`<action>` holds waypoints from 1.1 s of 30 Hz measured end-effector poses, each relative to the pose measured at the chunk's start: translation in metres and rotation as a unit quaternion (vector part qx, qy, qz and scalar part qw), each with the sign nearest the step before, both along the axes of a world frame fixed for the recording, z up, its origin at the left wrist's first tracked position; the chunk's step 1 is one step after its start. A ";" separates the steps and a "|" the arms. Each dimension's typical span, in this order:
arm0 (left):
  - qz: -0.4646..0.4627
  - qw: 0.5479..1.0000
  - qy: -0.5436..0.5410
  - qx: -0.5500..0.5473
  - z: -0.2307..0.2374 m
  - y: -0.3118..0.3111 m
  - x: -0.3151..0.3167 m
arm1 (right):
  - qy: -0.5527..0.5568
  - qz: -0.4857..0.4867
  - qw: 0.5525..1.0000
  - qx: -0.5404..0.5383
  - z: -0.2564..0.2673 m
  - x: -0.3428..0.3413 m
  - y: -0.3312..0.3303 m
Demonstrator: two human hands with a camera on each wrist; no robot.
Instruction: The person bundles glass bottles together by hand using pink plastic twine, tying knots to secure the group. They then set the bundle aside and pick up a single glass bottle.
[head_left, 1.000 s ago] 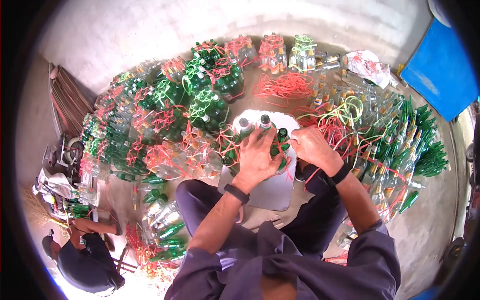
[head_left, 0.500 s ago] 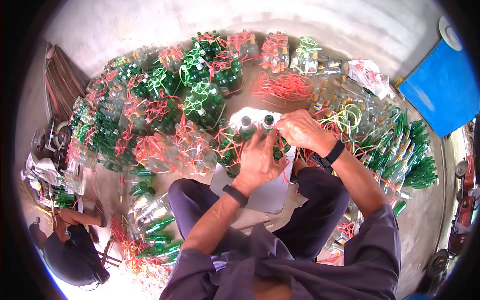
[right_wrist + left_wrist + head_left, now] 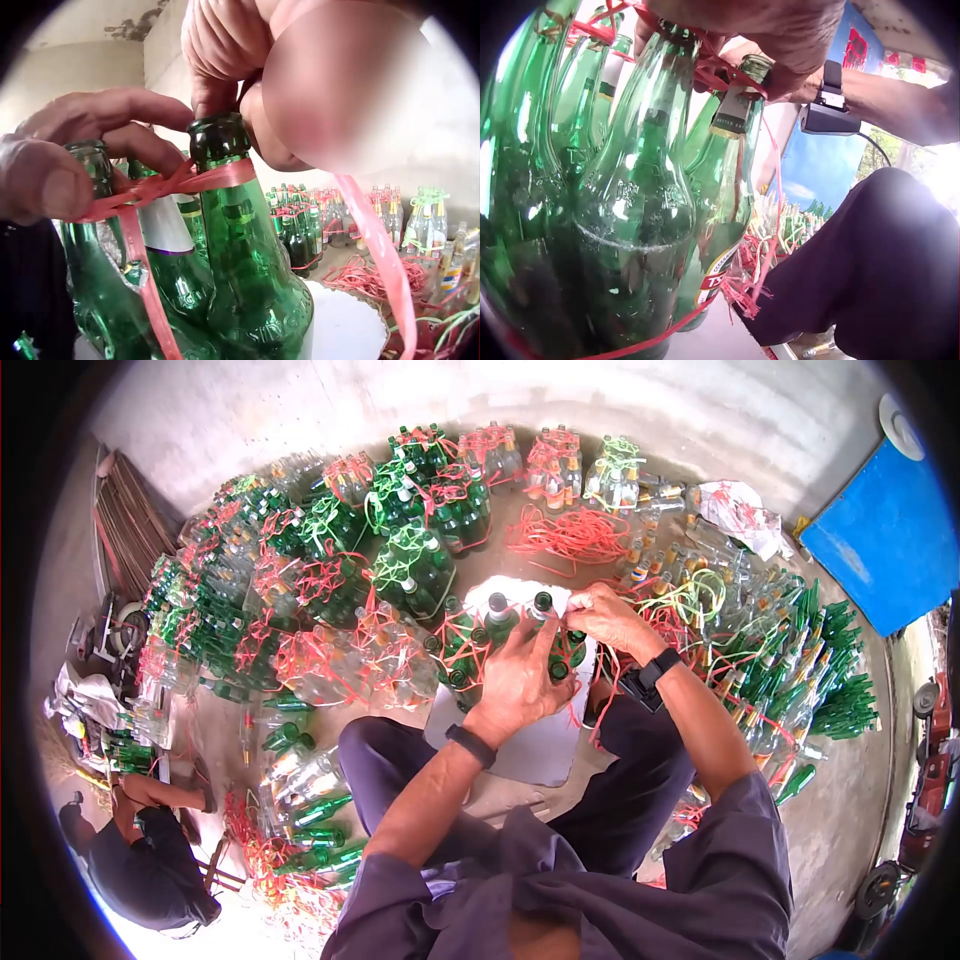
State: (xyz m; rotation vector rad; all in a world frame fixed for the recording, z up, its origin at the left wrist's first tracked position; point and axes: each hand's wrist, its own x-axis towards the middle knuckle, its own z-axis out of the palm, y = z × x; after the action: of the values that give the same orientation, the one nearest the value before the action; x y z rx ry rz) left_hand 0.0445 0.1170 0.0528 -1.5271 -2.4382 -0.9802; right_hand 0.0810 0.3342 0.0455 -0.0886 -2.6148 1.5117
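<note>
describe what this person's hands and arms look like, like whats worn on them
The left hand and right hand are ungloved. Loose, dark purplish sleeves end near the elbows. Each wrist has a black band; the right one carries a boxy black device with a thin dark cable.

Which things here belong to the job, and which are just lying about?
In the job:
- left hand
- right hand
- green bottles they handle
- red strap at their necks
- white board beneath

Apparently just about:
- blue panel
- brown stack
- tied bundles behind
</note>
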 end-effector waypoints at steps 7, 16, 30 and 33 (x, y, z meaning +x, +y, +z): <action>-0.100 0.991 -0.064 -0.058 0.027 -0.022 -0.014 | -0.027 -0.069 0.997 -0.023 0.009 0.041 -0.034; -0.212 0.975 0.031 -0.058 0.018 -0.067 -0.015 | -0.106 -0.169 0.936 -0.291 0.009 0.082 -0.084; -0.001 0.995 -0.001 0.098 0.000 -0.064 0.050 | 0.100 -0.159 0.970 0.156 0.028 0.090 -0.124; 0.019 0.996 0.008 0.088 -0.006 -0.059 0.054 | 0.098 -0.162 0.970 0.151 0.030 0.095 -0.135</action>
State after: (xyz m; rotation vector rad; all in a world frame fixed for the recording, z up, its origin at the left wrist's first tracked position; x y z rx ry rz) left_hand 0.0986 0.0577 0.0469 -1.4196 -2.2917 -1.1373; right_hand 0.1759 0.1995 0.0757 -0.3034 -2.4853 0.9572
